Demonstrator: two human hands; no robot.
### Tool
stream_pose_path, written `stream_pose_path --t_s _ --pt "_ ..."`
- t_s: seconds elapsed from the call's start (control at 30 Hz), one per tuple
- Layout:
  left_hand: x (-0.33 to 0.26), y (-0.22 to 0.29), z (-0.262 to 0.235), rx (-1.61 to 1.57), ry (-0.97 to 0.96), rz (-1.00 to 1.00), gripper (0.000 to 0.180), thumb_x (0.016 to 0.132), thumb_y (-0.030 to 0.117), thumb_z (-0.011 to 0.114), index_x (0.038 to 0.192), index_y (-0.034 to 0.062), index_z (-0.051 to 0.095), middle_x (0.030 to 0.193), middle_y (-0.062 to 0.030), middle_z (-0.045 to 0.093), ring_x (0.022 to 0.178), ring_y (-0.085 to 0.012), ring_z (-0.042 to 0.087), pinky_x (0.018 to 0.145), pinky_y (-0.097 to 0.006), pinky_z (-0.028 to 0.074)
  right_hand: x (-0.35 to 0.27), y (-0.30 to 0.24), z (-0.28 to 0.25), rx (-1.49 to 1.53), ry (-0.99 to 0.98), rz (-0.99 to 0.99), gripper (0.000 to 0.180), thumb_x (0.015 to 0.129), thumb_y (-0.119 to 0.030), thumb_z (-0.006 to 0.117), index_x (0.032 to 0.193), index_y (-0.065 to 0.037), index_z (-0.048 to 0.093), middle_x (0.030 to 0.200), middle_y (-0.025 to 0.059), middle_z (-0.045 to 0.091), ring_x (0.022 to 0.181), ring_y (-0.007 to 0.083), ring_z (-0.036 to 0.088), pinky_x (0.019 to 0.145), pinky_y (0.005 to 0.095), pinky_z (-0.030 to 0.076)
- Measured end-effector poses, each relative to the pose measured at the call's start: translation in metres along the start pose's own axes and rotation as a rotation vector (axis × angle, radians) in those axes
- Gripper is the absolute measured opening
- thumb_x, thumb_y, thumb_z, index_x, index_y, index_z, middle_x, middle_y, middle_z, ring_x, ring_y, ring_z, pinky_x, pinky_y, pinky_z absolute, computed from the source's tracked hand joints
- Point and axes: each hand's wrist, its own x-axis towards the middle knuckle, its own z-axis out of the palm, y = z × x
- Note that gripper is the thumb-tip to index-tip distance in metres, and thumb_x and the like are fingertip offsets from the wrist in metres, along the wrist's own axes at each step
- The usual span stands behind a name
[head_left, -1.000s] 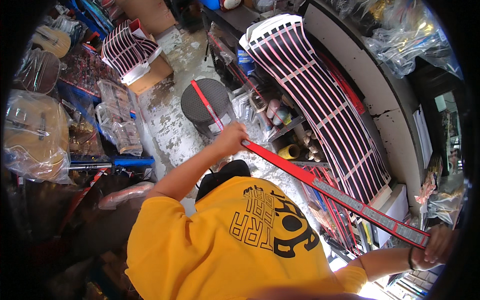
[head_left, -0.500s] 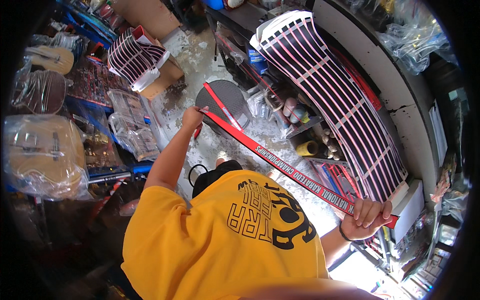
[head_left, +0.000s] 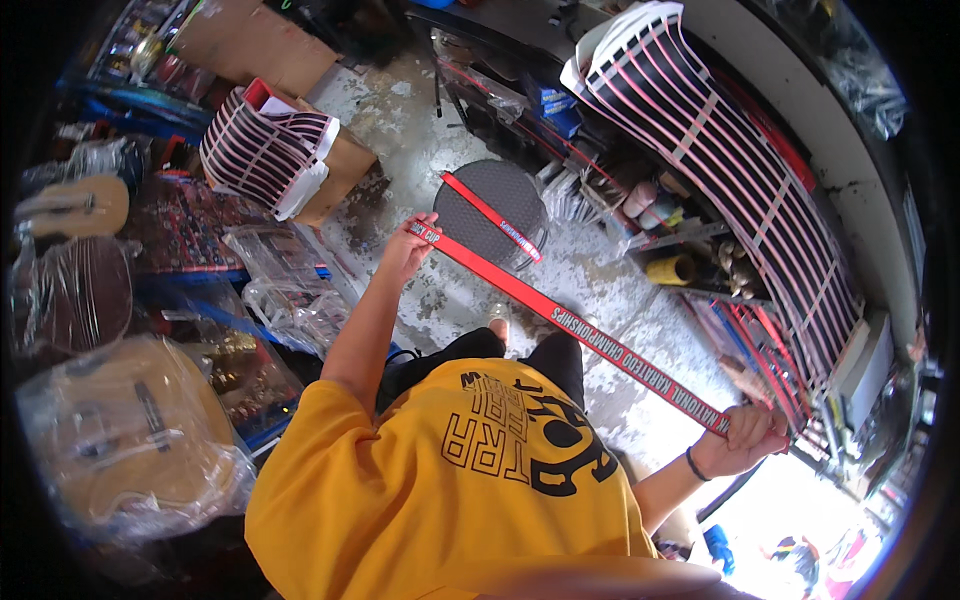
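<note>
A flat red strap (head_left: 540,303) with white printed lettering is stretched in a straight slant across the front of my body. Its upper left end is pinched in the fingers of my left hand (head_left: 408,250). My right hand (head_left: 742,440), with a dark band at the wrist, is closed around the lower right end. Beyond the strap, a second red strap (head_left: 490,214) lies across a round black textured stool top (head_left: 460,222).
Striped black, white and red sheets (head_left: 735,165) drape along the right shelf. A similar striped stack (head_left: 255,150) sits on a cardboard box (head_left: 345,175) at the far left. Plastic-wrapped guitar-shaped bodies (head_left: 150,430) stand on the left. A yellow roll (head_left: 670,270) sits on the right shelf.
The view has shifted, so the stool and shelves appear farther right. Lettering now shows at the strap end by my left hand. Both hands keep the strap stretched.
</note>
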Motion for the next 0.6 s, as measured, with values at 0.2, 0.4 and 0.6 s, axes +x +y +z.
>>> stream_pose_path --t_s 0.2,0.4,0.6 --pt "0.025 0.036 -0.011 -0.45 0.056 -0.036 0.025 0.09 -0.005 0.045 0.11 0.0044 0.056 0.108 -0.016 0.061 0.106 -0.0357 0.06 0.1 -0.055 0.047 -0.028 0.009 -0.052 -0.256 0.191 -0.112 0.025 0.097 -0.024 0.06 0.111 -0.004 0.053 0.06 -0.0039 0.033 0.052 0.0072 0.033 0.055 0.0247 0.031" --pt "0.089 0.042 -0.013 -0.378 0.148 0.034 0.022 0.093 -0.005 0.04 0.103 0.0077 0.055 0.087 -0.0105 0.057 0.076 -0.0245 0.058 0.078 -0.046 0.053 -0.042 0.03 -0.143 -0.184 0.394 -0.052 0.02 0.103 -0.022 0.048 0.108 -0.004 0.056 0.061 -0.0046 0.032 0.055 0.0075 0.034 0.058 0.0245 0.033" --pt "0.169 0.063 -0.021 -0.343 0.187 0.098 0.026 0.096 0.003 0.039 0.114 0.0157 0.052 0.087 -0.0091 0.056 0.069 -0.0204 0.051 0.065 -0.039 0.048 -0.065 0.072 -0.229 -1.082 0.611 0.444 0.035 0.1 -0.04 0.051 0.119 -0.01 0.054 0.122 0.0078 0.057 0.099 0.0174 0.056 0.079 0.0327 0.046"
